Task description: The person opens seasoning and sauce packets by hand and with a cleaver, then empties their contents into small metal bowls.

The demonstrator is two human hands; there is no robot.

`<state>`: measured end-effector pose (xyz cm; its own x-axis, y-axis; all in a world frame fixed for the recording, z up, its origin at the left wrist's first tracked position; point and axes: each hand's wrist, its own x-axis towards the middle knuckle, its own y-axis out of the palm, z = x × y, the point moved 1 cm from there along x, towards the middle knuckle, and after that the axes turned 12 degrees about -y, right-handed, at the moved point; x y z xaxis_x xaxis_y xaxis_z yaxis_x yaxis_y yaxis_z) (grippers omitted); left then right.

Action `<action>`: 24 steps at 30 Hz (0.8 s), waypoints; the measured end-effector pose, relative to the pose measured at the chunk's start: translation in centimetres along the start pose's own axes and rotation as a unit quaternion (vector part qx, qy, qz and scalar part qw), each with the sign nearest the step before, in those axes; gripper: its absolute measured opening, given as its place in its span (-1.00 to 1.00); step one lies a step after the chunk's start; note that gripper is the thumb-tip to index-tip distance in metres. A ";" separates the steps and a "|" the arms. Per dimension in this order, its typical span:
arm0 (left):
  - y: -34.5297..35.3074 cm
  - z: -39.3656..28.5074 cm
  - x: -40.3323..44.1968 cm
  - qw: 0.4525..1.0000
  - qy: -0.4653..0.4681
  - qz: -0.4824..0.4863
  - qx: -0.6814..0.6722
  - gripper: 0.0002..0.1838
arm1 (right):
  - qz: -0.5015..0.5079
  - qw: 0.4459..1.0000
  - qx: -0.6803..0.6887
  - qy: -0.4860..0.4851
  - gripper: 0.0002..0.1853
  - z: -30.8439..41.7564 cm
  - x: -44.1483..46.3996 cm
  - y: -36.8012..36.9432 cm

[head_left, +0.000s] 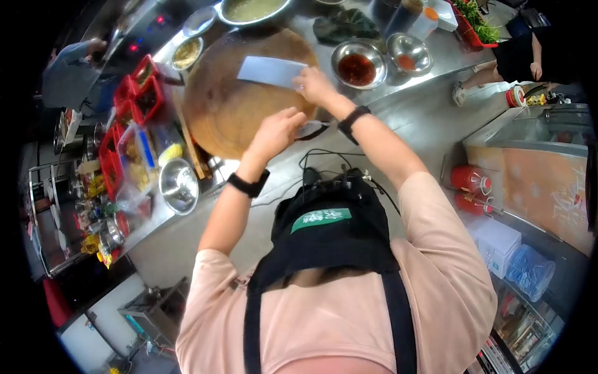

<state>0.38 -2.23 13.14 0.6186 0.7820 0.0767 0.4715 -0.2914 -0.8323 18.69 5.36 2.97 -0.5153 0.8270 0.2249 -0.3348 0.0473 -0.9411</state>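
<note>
My right hand is closed around the near end of a cleaver. Its broad, shiny blade reaches left over a large round wooden chopping board. Closer to me, my left hand is over the board's front edge with its fingers stretched out, and I see nothing held in it. Just right of those fingers is a small shiny object with a dark curved edge, partly hidden, whose kind I cannot make out. Whether the left fingertips touch it or the wood is unclear.
Right of the board are a metal bowl of red sauce and a second metal bowl. On the left stand red baskets and a shiny metal bowl. A large basin sits behind. Other people stand at far left and right.
</note>
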 end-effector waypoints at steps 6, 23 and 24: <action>-3.7 -4.2 3.2 0.997 0.058 0.007 -0.058 -0.88 | 0.000 0.775 0.617 0.135 -0.68 -0.4 -5.1 -7.8; 10.3 -14.0 26.0 0.953 -0.071 0.114 -0.271 -0.87 | -0.122 0.432 0.887 0.108 -0.59 -18.1 -21.3 -10.0; 11.1 -14.5 27.3 0.948 -0.082 0.122 -0.281 -0.87 | -0.119 0.421 0.892 0.116 -0.60 -19.5 -22.0 -10.4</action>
<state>31.64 7.84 13.94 0.6685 0.7148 -0.2054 0.6154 -0.6867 -0.3869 48.95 -2.40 2.87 -0.2786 0.9598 0.0347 -0.5218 -0.1816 0.8335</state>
